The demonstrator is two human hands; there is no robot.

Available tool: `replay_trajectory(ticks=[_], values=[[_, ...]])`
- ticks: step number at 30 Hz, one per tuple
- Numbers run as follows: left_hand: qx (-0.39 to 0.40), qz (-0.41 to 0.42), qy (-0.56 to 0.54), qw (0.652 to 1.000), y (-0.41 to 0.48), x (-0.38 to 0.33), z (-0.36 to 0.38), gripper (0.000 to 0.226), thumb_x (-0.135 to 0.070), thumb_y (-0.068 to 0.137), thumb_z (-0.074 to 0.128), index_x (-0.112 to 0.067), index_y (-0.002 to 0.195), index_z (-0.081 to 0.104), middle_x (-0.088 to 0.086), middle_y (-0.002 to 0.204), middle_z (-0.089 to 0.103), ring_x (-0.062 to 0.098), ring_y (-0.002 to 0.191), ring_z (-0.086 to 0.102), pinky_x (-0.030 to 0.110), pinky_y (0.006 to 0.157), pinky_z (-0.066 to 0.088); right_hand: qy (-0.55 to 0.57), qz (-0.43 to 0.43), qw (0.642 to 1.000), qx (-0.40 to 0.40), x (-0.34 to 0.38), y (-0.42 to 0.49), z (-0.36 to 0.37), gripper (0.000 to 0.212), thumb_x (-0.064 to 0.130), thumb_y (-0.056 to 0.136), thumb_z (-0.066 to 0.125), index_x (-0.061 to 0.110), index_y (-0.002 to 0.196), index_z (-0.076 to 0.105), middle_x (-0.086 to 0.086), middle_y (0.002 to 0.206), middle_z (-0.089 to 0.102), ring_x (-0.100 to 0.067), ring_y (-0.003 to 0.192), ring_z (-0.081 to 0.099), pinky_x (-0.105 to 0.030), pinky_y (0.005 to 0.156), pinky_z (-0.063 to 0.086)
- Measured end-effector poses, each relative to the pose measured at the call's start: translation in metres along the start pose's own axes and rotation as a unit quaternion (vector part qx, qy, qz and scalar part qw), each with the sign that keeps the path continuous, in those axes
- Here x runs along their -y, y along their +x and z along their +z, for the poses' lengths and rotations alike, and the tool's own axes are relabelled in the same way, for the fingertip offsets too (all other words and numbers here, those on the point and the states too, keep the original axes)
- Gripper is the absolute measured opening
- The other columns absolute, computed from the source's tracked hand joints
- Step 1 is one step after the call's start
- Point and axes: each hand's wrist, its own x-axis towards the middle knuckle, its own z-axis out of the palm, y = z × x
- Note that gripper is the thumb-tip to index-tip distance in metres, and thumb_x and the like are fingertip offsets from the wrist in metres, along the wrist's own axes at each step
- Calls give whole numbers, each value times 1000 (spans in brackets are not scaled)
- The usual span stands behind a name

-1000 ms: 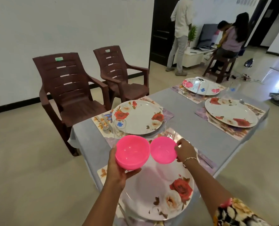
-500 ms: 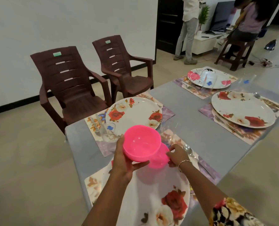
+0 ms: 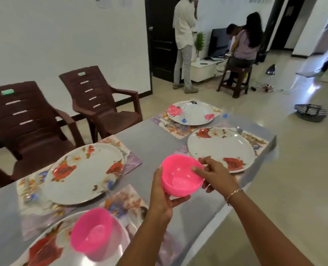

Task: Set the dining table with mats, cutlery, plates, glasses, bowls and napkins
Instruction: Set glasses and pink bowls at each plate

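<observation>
Our left hand (image 3: 162,194) is cupping the pink bowl (image 3: 180,179) from below and our right hand (image 3: 216,176) is pinching its rim. The bowl is hovering just short of the bare floral plate (image 3: 220,145), which is lying ahead, nearer our right.

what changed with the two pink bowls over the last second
The right hand set one pink bowl on the nearest plate, let go, and moved to the rim of the other bowl. The left hand still holds that bowl; the other plates stay on their mats.
</observation>
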Motion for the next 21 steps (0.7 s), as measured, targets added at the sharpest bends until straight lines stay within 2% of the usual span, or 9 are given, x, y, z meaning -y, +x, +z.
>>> replay_trajectory(ticks=[4,9,11,13,15,17,21], values=[[17,-22,9,1000,18,23,60,48,-51,85,52,-21,122,54,14,112,60,35,101,60,45,67,57,-45,11,997,-63,-16,15,-55,26,1,83,53,8,105,64,-3,50,56,-11,37,54,-25,42,50],[49,-77,-21,996,57,42,117,56,-55,81,56,-18,123,54,19,114,60,39,101,59,46,62,57,-24,19,995,-99,-35,45,-109,32,1,86,50,13,113,63,-5,53,59,-18,41,58,-28,45,53],[63,-106,-49,991,74,48,139,55,-55,82,54,-16,121,54,20,113,60,40,100,59,47,63,57,-33,15,992,-118,-45,67,-129,32,3,86,51,15,113,64,-5,59,61,-27,53,63,-40,56,57],[83,-119,-72,987,94,53,157,51,-55,85,51,-16,116,54,21,110,59,41,96,58,46,57,57,-27,12,992,-126,-54,91,-148,31,3,86,51,16,110,65,-8,62,61,-37,62,64,-49,65,57],[80,-115,-87,986,121,54,172,54,-56,84,50,-16,121,52,21,115,57,43,100,57,46,57,56,-3,14,991,-131,-63,118,-169,30,0,87,50,14,110,64,-11,59,60,-31,50,62,-42,57,58],[41,-107,-98,988,154,52,181,60,-56,83,52,-17,128,49,21,123,55,42,108,54,49,65,55,12,29,989,-145,-70,149,-190,31,-2,88,48,10,113,62,-11,57,60,-20,40,58,-30,46,55],[-17,-90,-143,985,210,37,198,64,-57,79,58,-20,130,48,18,127,53,40,112,52,50,65,54,7,83,986,-147,-95,215,-222,35,-1,88,49,7,121,58,-10,61,59,-21,42,56,-27,42,53]])
